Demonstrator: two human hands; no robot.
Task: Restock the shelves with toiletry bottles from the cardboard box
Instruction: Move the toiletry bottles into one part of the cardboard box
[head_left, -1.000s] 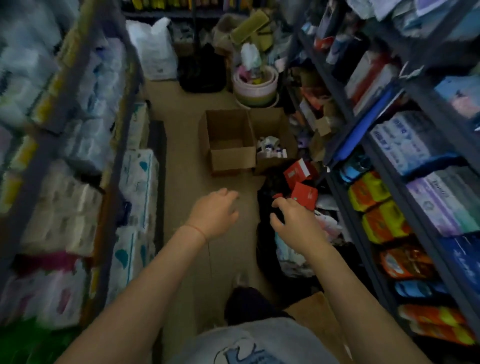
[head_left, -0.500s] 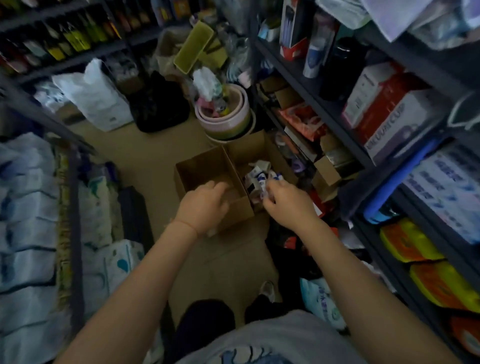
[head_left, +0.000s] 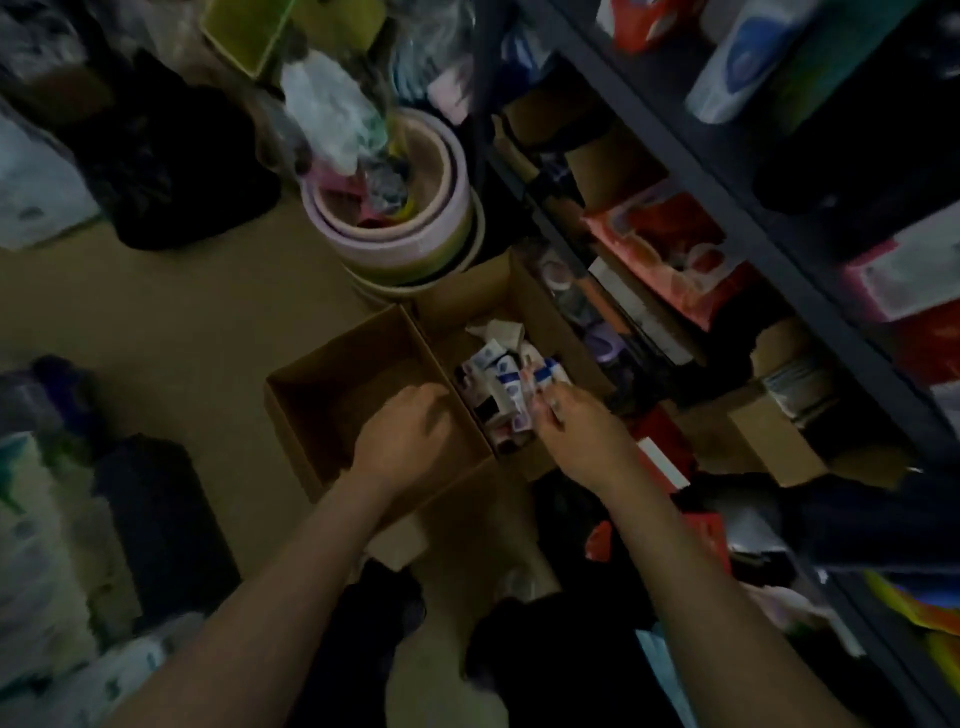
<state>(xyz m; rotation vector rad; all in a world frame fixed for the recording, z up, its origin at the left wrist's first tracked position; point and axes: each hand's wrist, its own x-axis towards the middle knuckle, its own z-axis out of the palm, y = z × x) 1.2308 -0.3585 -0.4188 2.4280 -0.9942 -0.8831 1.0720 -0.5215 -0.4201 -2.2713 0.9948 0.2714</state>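
Observation:
Two open cardboard boxes stand side by side on the floor. The right box (head_left: 558, 322) holds several small white and blue toiletry bottles (head_left: 498, 382). My right hand (head_left: 576, 426) reaches into it, fingertips closed around a white and blue bottle (head_left: 540, 376) at the top of the pile. The left box (head_left: 311, 384) looks empty. My left hand (head_left: 405, 441) hangs over its near right corner with fingers curled, holding nothing that I can see. The image is dark and blurred.
Dark metal shelves (head_left: 779, 249) packed with boxed goods run along the right. Stacked pink basins (head_left: 405, 218) full of oddments stand just behind the boxes. Black bags (head_left: 176, 171) lie at the back left, and packs of tissue (head_left: 31, 545) line the left side.
I have moved forward and bent down over the boxes, which now fill the middle of the view. My right hand went from near the red packs into the right box.

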